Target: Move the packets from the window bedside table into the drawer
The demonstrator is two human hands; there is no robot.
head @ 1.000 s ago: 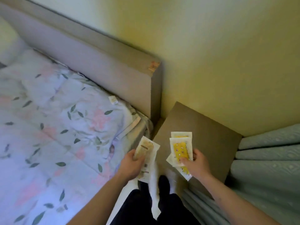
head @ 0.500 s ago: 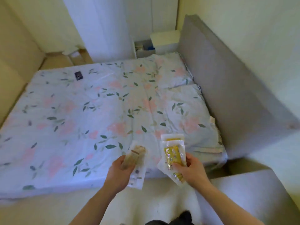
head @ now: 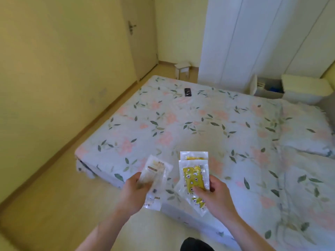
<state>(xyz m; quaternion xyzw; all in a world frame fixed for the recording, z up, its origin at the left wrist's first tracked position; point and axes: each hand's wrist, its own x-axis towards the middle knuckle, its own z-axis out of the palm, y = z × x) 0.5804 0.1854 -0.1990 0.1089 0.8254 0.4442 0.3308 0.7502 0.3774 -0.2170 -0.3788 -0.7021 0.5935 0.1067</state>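
Head view: clear packets (head: 194, 175), yellow patterned contents.

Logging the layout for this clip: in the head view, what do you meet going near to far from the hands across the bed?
Right hand → yellow packets → dark phone-like object on the bed → small stool on the floor → door.

Two hands: left hand (head: 133, 193), right hand (head: 215, 196). Yellow-patterned packets (head: 194, 175): at least two. Pale packets (head: 155, 173): count unclear. One bed (head: 217, 127).
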